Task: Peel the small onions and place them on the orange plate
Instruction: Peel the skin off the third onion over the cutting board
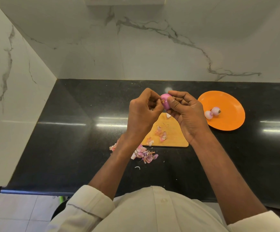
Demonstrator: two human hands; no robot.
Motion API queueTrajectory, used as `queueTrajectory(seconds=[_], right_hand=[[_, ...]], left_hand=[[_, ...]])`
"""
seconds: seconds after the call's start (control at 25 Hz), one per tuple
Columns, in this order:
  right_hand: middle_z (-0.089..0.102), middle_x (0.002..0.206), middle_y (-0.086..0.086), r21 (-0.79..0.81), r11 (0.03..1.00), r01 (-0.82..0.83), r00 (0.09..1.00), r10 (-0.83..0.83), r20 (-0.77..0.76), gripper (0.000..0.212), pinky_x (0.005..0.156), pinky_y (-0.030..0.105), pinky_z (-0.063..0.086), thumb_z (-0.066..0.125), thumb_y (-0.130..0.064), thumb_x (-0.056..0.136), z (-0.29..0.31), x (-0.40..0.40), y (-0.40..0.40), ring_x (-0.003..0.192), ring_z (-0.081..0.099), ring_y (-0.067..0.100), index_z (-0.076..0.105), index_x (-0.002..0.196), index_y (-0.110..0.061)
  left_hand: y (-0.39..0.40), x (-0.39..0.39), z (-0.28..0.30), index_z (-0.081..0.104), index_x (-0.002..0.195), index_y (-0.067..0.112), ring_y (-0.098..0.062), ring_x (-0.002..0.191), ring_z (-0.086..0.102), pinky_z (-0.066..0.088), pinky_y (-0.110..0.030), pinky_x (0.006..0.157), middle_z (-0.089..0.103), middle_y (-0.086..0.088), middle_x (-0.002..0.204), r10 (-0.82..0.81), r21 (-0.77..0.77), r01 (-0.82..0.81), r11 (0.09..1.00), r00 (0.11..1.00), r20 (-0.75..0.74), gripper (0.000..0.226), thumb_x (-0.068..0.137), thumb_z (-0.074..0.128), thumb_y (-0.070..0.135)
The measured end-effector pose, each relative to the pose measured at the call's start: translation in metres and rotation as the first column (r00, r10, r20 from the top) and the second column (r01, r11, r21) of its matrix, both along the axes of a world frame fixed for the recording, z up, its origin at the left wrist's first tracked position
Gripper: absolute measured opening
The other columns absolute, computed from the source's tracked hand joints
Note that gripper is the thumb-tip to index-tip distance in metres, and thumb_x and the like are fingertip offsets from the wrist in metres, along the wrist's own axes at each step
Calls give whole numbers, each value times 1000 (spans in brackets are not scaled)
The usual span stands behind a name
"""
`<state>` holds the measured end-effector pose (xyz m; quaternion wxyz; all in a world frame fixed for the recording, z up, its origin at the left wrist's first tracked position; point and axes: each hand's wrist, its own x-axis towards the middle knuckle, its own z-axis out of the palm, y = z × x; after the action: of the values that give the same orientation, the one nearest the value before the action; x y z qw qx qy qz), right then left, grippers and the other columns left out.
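A small pink onion (165, 101) is held in the air above the wooden cutting board (171, 134). My right hand (184, 111) grips it from the right with thumb and fingers. My left hand (144, 111) pinches a shred of skin at the onion's left end. To the right lies the orange plate (228, 121) with two peeled onions (212, 113) near its left side. Part of the onion is hidden behind my fingers.
Loose pink onion skins (144, 153) lie on the black countertop (79, 131) in front of the board, and a few more skins (161, 133) on the board itself. White marble walls close the counter at the back and left. The counter's front edge is near my body.
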<state>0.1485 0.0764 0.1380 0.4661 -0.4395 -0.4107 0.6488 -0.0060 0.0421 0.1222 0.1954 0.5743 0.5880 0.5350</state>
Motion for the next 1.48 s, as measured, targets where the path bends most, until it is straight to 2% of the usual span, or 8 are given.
queueTrajectory(seconds=[0.24,0.48,0.6,0.8,1.0,1.2,1.32,1.48], right_hand=[[72,128,15,50,999,10,1000,-11,13,44,97,48,61,85,-22,79,-3,4,-3,121,70,30,76,121,-11],[76,119,9,111,993,51,992,-63,105,37,95,51,62,87,-20,82,-8,1,-8,122,69,28,79,117,-14],[74,123,12,56,997,59,997,-61,41,45,95,48,63,85,-24,77,-3,-2,-12,120,71,31,78,119,-11],[72,126,15,-133,987,94,989,-109,-104,21,83,31,60,65,-17,103,1,5,-8,108,73,26,75,121,-15],[72,121,22,-156,987,41,996,-54,-77,31,84,34,59,54,-29,110,3,3,-9,95,68,25,76,119,-10],[72,120,23,-115,993,12,1000,-10,20,30,76,33,62,54,-24,110,6,0,-12,92,70,24,74,121,-6],[72,122,23,-119,992,46,998,-42,41,25,69,28,61,59,-20,108,7,-2,-10,91,71,24,73,121,-5],[75,118,23,-121,991,53,997,-47,55,30,65,25,58,58,-25,108,7,-1,-7,77,69,16,73,120,-3]], left_hand=[[-3,-1,4,70,130,6,-7,103,77,64,-30,94,78,-2,116,-72,-152,95,984,986,150,34,98,77,11],[-6,12,5,80,114,8,-10,78,77,66,-31,77,80,2,91,54,-141,-43,989,996,77,20,94,79,13],[-5,16,3,83,109,11,-16,73,76,66,-39,71,79,2,83,124,-123,-114,986,989,76,16,94,78,14],[-11,10,4,69,136,16,-24,99,80,65,-45,93,81,-10,105,-114,-130,173,976,923,368,36,102,67,4],[-9,1,12,65,128,8,-23,92,77,65,-36,84,74,-18,102,-254,-137,295,946,932,257,35,96,79,8],[0,-14,24,41,124,22,-30,86,74,63,-34,75,65,-14,113,-496,-335,496,801,863,92,38,103,72,26],[2,-14,25,43,126,16,-25,86,74,67,-43,79,68,-9,111,-505,-368,457,810,862,-42,39,103,70,32],[5,-15,26,45,129,18,-10,84,74,66,-37,79,71,-3,107,-487,-376,387,842,845,-220,44,101,64,47]])
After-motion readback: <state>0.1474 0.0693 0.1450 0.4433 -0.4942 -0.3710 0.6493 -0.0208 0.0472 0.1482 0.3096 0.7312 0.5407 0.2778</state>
